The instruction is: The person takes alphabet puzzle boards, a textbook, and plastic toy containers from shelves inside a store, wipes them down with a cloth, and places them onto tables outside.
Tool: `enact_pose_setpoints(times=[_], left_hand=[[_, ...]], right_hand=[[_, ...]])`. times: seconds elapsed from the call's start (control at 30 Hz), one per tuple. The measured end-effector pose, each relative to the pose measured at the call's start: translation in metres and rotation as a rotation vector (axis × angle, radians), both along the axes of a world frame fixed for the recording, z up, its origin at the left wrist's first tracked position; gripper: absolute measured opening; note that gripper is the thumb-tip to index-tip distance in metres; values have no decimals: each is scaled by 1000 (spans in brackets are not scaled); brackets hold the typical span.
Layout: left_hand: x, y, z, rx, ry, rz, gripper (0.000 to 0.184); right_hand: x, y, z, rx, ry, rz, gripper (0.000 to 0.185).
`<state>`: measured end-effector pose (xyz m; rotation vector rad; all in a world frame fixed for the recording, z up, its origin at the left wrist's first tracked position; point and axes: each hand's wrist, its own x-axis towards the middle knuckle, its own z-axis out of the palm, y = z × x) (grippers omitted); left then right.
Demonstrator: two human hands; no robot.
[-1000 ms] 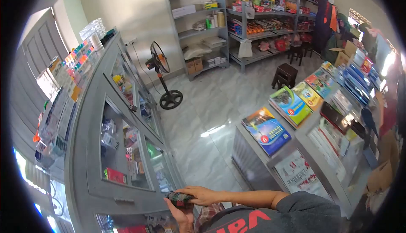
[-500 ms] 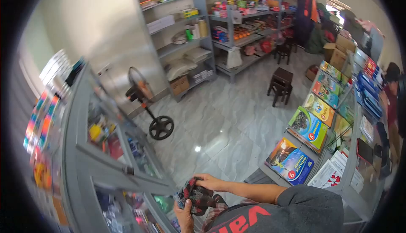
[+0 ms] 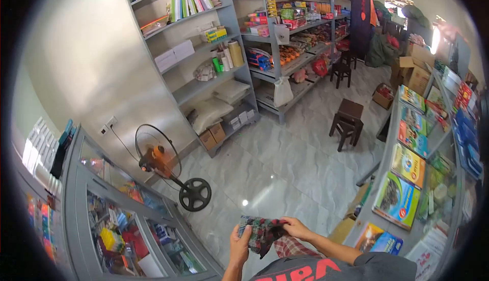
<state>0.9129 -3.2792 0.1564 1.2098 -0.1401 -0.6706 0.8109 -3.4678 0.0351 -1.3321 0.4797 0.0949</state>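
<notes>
A dark cloth (image 3: 264, 232) with a red, green and grey pattern is stretched between my two hands, low in the middle of the view. My left hand (image 3: 241, 241) grips its left end, thumb on top. At the opposite end, the fingers of my right hand (image 3: 297, 228) pinch the edge. The cloth hangs down a little between them, above red plaid fabric (image 3: 295, 248) on my lap or legs.
A grey glass-fronted cabinet (image 3: 76, 199) stands at left, beside a black and orange standing fan (image 3: 160, 161). Shelves of goods (image 3: 204, 92) line the wall. Dark stools (image 3: 349, 123) are on the tiled floor. At right, a counter holds several books (image 3: 397, 199).
The bunched cloth has been spread out, and my hands are farther apart. My right hand has moved right. The view has shifted, showing more of the shelves and fan.
</notes>
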Motion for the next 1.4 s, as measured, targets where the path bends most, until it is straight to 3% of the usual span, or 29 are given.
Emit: enact_pose_setpoints(times=[0.07,0.17,0.27,0.4,0.47,0.5,0.57,0.63,0.7,0.8,0.87,1.0,1.1,1.2,1.37,1.4], left_hand=[[34,-46,3,-22,29,7,18],[86,-114,12,-39,-17,-27,19],[134,-179,19,-94,-54,-42,23],[183,-261,17,-76,-75,-136,24],[204,-307,5,-12,-63,-211,25],[213,-331,2,27,-102,-339,29],[241,-378,-5,68,-132,-478,33],[275,-430,-9,235,-1014,-515,40],[310,-480,-15,276,-1059,-518,43],[354,-559,-9,313,-1136,-556,49],[376,-614,3,360,-1327,-653,52],[404,-718,2,199,-1536,-911,48],[419,-794,-8,156,-1554,-1016,48],[429,-881,-12,151,-1530,-1094,51],[449,-1042,-40,118,-1205,-1181,51],[455,-1070,-41,145,-1088,-1211,51]], right_hand=[[19,-46,-4,-53,24,-113,27],[53,-119,13,193,143,-299,29],[81,-184,6,75,262,-401,35],[142,-247,36,104,110,-354,45],[180,-268,53,408,-8,-302,52],[201,-282,53,408,-4,-316,52],[242,-312,49,856,-60,-288,56],[278,-356,31,956,-116,-247,56],[313,-403,37,1123,-243,-190,55],[356,-474,72,1011,-127,-432,49],[370,-527,88,1081,-180,-460,50],[380,-619,93,1103,-296,-543,49],[384,-683,87,1079,-178,-867,44],[373,-759,41,1040,-195,-951,45],[362,-923,3,1009,-379,-1138,45],[360,-956,27,1006,-420,-1074,49]])
